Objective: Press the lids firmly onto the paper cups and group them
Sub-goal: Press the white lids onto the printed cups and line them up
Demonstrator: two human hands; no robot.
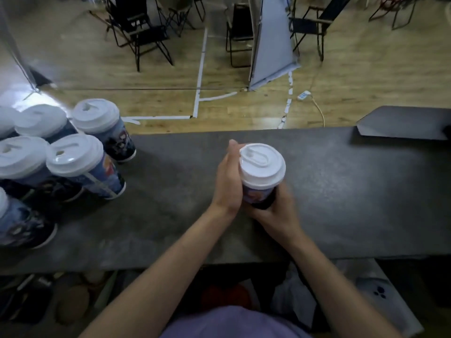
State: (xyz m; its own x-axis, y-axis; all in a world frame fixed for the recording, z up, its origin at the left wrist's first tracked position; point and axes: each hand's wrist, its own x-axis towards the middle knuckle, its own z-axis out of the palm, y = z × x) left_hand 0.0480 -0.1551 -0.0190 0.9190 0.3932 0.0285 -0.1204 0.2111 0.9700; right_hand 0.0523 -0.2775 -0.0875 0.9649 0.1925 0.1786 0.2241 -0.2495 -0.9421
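Head view: seven paper cups, each capped with a white lid. Six lidded cups (75, 154) cluster at the left end of the table (341, 191), two cut by the frame edge. The seventh cup (258, 195), its lid (262, 164) on, is at the table's middle, well apart from them. The left hand (229, 181) lies flat against its side, fingers straight and together; the right hand (275, 208) curls round its lower body. Bare tabletop stretches right to a grey sheet (402, 123) overhanging the far edge. Cup prints are colourful; no writing is readable.
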